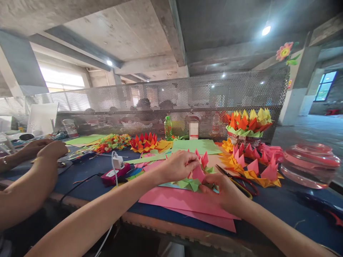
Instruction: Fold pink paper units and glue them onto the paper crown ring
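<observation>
At the middle of the table, my left hand is closed, its fingertips pinching the pink tip of a folded-paper flower. The flower has pink points above light green folded leaves. My right hand is closed on its right side, thumb and fingers at the green leaves. My fingers hide part of the flower. Beneath both hands lie sheets of pink paper. Scissors with dark blades lie just beyond my right hand.
At right stand a ring of pink and orange folded paper, a tall folded-paper stack and a clear jar. A purple power strip with a white charger sits left. A co-worker's arms reach in. A perforated metal screen runs behind.
</observation>
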`<control>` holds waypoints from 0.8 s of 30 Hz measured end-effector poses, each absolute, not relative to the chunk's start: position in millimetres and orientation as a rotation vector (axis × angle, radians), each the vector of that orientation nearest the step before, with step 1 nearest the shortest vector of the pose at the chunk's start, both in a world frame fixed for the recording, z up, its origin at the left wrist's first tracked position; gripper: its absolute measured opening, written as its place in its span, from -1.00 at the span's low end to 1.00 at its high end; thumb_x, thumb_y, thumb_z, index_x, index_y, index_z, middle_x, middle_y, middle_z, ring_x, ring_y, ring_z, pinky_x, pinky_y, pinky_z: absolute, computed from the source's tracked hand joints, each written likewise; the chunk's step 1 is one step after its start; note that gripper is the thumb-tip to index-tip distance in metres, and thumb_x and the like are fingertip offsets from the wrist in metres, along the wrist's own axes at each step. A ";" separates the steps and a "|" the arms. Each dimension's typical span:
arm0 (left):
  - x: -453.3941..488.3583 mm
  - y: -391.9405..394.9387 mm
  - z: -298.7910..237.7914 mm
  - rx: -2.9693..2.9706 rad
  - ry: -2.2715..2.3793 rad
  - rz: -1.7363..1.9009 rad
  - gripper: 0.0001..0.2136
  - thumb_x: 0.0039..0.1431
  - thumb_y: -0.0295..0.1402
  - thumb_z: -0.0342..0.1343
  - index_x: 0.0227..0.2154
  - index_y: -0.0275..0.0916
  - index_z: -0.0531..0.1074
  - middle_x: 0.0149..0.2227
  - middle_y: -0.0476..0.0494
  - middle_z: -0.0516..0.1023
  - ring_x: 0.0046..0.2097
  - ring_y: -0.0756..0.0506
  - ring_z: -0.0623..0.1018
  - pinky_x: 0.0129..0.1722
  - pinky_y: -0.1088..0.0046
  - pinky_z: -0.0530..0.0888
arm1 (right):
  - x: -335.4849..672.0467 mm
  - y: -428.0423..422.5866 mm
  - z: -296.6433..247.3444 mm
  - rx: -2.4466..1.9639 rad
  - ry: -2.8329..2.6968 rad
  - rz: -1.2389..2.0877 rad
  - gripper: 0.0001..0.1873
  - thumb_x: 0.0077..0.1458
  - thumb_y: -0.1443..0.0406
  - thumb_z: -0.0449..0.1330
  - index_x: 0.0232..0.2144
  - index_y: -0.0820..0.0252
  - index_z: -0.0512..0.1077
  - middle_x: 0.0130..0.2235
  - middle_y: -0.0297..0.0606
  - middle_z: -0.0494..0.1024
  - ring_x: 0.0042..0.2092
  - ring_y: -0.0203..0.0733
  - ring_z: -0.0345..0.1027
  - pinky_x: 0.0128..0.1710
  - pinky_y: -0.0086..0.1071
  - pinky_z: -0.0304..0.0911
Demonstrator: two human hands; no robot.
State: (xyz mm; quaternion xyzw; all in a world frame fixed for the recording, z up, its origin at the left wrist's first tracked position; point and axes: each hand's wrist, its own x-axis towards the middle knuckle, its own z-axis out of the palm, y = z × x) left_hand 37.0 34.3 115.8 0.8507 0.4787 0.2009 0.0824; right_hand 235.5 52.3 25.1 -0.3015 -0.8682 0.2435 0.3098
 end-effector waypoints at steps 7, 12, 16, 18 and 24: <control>37.2 33.9 115.0 2.535 1.424 0.603 -0.76 0.42 -0.28 0.11 -0.34 -0.33 0.47 -0.42 0.02 0.49 -0.41 0.01 0.52 -0.35 0.44 0.53 | 235.3 51.6 26.1 -0.812 -2.310 0.624 -0.65 0.33 0.20 0.22 -0.49 0.23 0.40 -0.48 -0.45 0.42 -0.41 -0.30 0.37 -0.36 -0.38 0.33; 36.8 33.6 114.4 2.528 1.417 0.611 -0.75 0.42 -0.27 0.12 -0.35 -0.33 0.47 -0.43 0.03 0.48 -0.42 0.01 0.52 -0.37 0.45 0.52 | 236.0 50.4 26.0 -0.816 -2.307 0.635 -0.67 0.31 0.20 0.23 -0.48 0.22 0.42 -0.49 -0.46 0.42 -0.41 -0.29 0.37 -0.35 -0.38 0.31; 35.3 35.0 112.9 2.520 1.397 0.620 -0.74 0.42 -0.26 0.12 -0.35 -0.32 0.46 -0.44 0.04 0.46 -0.44 0.02 0.49 -0.39 0.47 0.50 | 234.7 49.0 28.6 -0.804 -2.293 0.667 -0.73 0.28 0.28 0.22 -0.48 0.22 0.44 -0.49 -0.44 0.44 -0.41 -0.29 0.36 -0.38 -0.40 0.26; 34.3 35.3 112.5 2.515 1.385 0.621 -0.73 0.42 -0.25 0.12 -0.36 -0.32 0.45 -0.46 0.05 0.45 -0.46 0.03 0.48 -0.41 0.48 0.49 | 233.9 47.1 30.9 -0.797 -2.279 0.684 -0.78 0.25 0.34 0.19 -0.47 0.22 0.45 -0.48 -0.41 0.47 -0.41 -0.29 0.35 -0.40 -0.42 0.22; 32.8 31.7 112.2 2.508 1.323 0.617 -0.71 0.41 -0.25 0.11 -0.41 -0.31 0.42 -0.50 0.08 0.38 -0.48 0.03 0.43 -0.43 0.49 0.44 | 232.9 40.9 36.0 -0.806 -2.241 0.643 -0.85 0.19 0.26 0.18 -0.41 0.19 0.43 -0.44 -0.35 0.49 -0.41 -0.25 0.29 -0.42 -0.41 0.18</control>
